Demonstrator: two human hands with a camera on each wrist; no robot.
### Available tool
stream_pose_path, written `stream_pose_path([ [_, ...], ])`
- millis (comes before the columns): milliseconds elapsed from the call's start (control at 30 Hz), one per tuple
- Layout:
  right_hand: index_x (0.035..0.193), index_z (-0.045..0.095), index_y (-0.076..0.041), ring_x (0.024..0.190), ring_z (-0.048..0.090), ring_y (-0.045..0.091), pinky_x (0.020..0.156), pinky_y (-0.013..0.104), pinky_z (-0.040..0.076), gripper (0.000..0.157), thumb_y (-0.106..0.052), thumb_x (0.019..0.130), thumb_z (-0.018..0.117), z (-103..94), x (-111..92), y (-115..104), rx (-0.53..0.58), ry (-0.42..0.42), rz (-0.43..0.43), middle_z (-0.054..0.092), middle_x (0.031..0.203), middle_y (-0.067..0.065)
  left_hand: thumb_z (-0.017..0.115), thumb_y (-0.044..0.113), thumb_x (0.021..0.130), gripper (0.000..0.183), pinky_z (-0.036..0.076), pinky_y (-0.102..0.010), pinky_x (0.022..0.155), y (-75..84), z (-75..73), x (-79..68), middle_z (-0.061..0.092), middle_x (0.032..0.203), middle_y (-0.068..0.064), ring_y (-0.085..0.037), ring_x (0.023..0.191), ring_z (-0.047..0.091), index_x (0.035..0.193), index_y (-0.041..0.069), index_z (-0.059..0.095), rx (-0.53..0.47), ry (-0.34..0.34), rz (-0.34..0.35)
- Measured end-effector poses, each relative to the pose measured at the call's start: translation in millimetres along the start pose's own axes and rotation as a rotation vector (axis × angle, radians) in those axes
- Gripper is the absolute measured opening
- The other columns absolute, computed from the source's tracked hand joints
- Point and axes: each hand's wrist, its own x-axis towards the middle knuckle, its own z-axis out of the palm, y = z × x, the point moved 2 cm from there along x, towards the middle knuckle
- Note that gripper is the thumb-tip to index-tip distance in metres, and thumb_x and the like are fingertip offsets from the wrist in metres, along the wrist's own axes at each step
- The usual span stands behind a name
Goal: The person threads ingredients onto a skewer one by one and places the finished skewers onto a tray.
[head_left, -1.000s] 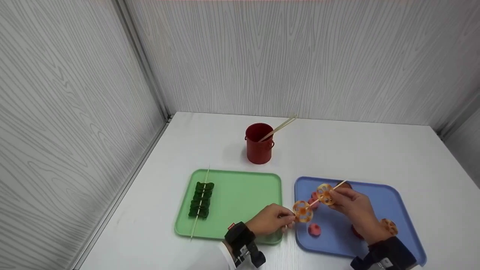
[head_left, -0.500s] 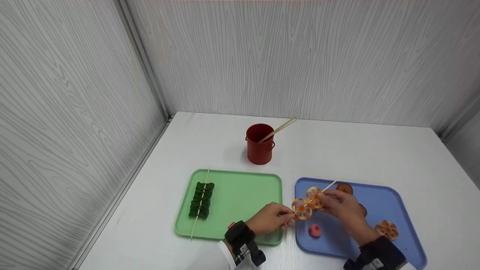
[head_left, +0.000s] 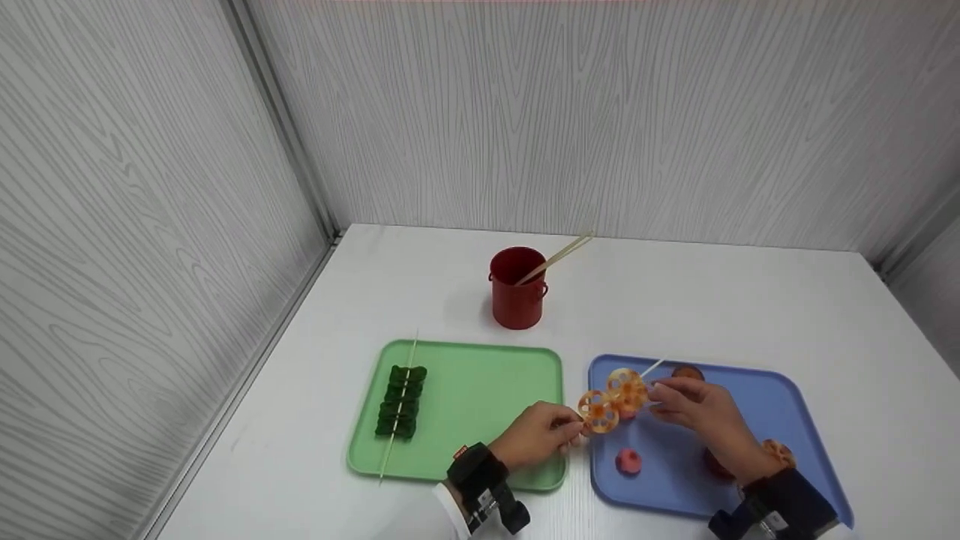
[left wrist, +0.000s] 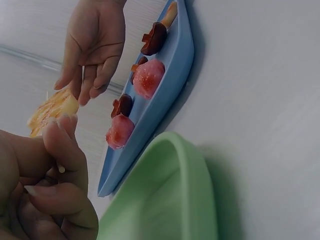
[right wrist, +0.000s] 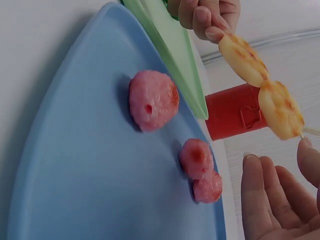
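My left hand pinches the lower end of a thin bamboo skewer between thumb and fingers. Two browned lotus root slices sit side by side on it, over the left part of the blue tray. My right hand is just right of the upper slice, holding nothing. In the right wrist view its fingers are spread apart from the slices, the thumb tip near the skewer's point. Pink pieces lie on the blue tray, and brown mushroom pieces show in the left wrist view.
On the left, a green tray carries a finished-looking skewer of dark green pieces. Behind the trays stands a red bucket with thin sticks leaning out. Another lotus slice lies at the blue tray's right, partly behind my right wrist.
The upper lotus slice has slid down the skewer against the lower one. My right hand first moved left with it, then let go and drew back slightly right. My left hand stays nearly still.
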Motion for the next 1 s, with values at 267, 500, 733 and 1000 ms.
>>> stream_pose_path([
  [267,0.129,0.053,0.011,0.092,0.069,0.013,0.084,0.029,0.055,0.057,-0.03,0.092,0.069,-25.1,-0.7,2.4,-0.017,0.045,0.038,0.07,0.107,0.008,0.06,0.01,0.096,0.014,0.046,-0.016,0.057,-0.8,1.3,-1.1,0.064,0.074,-0.002,-0.005,0.059,0.054,0.094,0.003,0.072,-0.001,0.008,-0.046],
  [500,0.134,0.05,0.009,0.095,0.069,0.013,0.084,0.026,0.054,0.066,-0.041,0.093,0.065,-57.1,-5.5,-0.5,-0.234,0.049,0.057,0.067,0.117,0.014,0.059,0.01,0.096,0.015,0.046,-0.016,0.057,-6.1,2.9,-0.5,0.064,0.074,0.0,-0.004,0.058,0.054,0.094,0.002,0.071,-0.016,-0.018,-0.052],
  [733,0.12,0.061,0.009,0.094,0.066,0.026,0.075,0.035,0.054,0.049,-0.032,0.093,0.067,-88.9,-12.9,-10.4,-0.709,-0.061,-0.006,0.067,0.11,0.02,0.059,0.01,0.097,0.015,0.045,-0.015,0.056,-7.4,4.2,-0.7,0.063,0.074,0.002,-0.003,0.058,0.054,0.095,0.001,0.071,-0.025,-0.03,-0.051],
  [1000,0.112,0.062,0.008,0.09,0.064,0.031,0.07,0.043,0.054,0.048,-0.029,0.085,0.075,-104.1,-11.0,-0.8,-0.942,-0.148,0.101,0.068,0.097,0.018,0.06,0.01,0.096,0.015,0.043,-0.015,0.054,-2.7,5.5,-3.2,0.065,0.077,-0.004,-0.005,0.058,0.054,0.094,-0.001,0.07,-0.026,-0.024,-0.055],
])
